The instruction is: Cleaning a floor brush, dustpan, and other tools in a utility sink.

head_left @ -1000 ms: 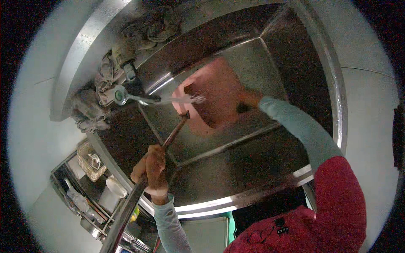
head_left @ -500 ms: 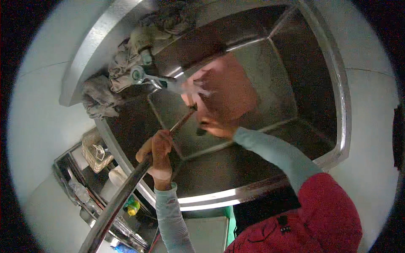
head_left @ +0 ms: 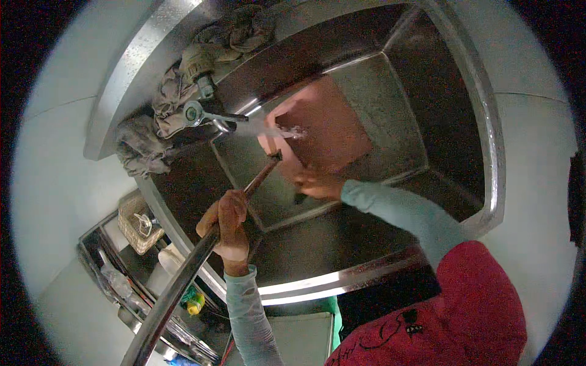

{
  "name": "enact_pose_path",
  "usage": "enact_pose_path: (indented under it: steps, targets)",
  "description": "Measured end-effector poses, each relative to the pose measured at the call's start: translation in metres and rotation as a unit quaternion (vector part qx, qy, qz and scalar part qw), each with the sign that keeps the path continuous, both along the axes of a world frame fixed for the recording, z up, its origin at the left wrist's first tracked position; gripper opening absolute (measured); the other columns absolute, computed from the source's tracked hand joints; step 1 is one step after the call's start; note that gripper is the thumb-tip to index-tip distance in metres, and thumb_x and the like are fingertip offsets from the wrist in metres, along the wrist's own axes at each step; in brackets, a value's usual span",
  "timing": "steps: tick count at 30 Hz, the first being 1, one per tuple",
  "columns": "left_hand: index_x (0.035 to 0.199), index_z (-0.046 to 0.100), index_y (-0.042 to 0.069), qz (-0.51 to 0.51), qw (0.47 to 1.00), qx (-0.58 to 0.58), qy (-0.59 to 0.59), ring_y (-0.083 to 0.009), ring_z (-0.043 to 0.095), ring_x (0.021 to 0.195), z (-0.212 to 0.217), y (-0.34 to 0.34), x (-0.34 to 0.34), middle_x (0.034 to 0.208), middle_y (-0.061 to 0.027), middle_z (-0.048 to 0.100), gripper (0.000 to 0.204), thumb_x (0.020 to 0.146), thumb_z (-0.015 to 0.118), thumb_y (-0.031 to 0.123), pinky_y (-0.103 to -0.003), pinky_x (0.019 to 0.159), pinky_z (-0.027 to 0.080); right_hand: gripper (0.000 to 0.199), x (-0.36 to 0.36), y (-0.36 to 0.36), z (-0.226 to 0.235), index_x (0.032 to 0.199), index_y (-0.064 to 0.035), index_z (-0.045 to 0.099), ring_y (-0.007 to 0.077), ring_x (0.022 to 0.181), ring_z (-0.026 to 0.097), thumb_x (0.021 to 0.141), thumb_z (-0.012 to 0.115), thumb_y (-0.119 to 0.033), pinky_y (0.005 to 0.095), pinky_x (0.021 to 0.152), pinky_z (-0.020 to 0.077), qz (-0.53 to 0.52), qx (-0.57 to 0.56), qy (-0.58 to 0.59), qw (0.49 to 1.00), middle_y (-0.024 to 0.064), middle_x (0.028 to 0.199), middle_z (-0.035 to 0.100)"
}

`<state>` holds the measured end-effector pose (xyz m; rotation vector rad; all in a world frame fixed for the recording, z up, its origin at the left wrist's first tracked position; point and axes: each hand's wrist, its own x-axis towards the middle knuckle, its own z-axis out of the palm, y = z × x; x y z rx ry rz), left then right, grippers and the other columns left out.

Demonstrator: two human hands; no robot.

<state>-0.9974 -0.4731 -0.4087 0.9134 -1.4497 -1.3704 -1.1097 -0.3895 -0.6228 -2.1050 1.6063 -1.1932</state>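
A salmon-pink dustpan (head_left: 332, 131) with a long metal handle (head_left: 189, 274) lies tilted in the steel sink (head_left: 390, 116). My left hand (head_left: 226, 222) is closed round the handle, a little below where it meets the pan. At the pan's near edge is my right hand (head_left: 320, 185), its fingers curled and blurred. A small dark thing shows under those fingers; what it is I cannot make out. From the tap (head_left: 204, 114), a stream of water (head_left: 262, 129) runs onto the pan and splashes.
Crumpled grey cloths (head_left: 174, 110) lie along the sink's far left ledge, behind the tap. Below left stand a wicker basket (head_left: 139, 226), a yellow-and-green bottle (head_left: 195, 303) and a rack of metal utensils (head_left: 122, 280). The sink's raised steel rim (head_left: 494, 152) surrounds the basin.
The splash on the pan is narrower than before. My right hand has shifted slightly along the near edge. My left hand keeps its hold on the handle.
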Motion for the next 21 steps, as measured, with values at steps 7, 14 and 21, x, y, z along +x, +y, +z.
enact_pose_path:
  steps: [7,14,21]
  targets:
    - [0.054,0.042,0.002,-0.003,0.997,-0.024,-0.08,-0.0107,0.036,0.045,0.004,0.005,0.018,0.052,-0.0043,0.042,0.024,0.077,0.041,0.01,-0.021,0.044,0.031,0.026,-0.118,0.005,0.103,0.089,-0.0014,0.053,0.0198,0.079,0.05,0.072,0.046,-0.021,0.0321,0.072,0.0372,-0.13,0.622,-0.454,0.625,0.012,0.09,0.052]
    - [0.05,0.038,0.001,-0.053,0.994,0.004,-0.091,-0.0079,0.031,0.041,0.049,0.016,-0.019,0.047,-0.0028,0.038,0.03,0.078,0.04,0.009,-0.022,0.039,0.025,0.032,-0.089,-0.049,0.034,0.091,0.0003,0.051,0.0194,0.075,0.05,0.067,0.056,-0.021,0.0292,0.068,0.038,-0.098,0.26,-0.296,0.914,0.013,0.089,0.051]
    - [0.047,0.038,0.0,-0.003,0.999,0.033,-0.023,-0.0092,0.031,0.039,0.09,0.017,-0.056,0.045,-0.0033,0.037,0.031,0.077,0.04,0.008,-0.024,0.041,0.033,0.02,-0.031,-0.096,0.043,0.08,-0.0019,0.049,0.0225,0.076,0.047,0.067,0.052,-0.016,0.0352,0.066,0.0373,0.112,0.323,-0.429,0.836,0.0122,0.078,0.049]
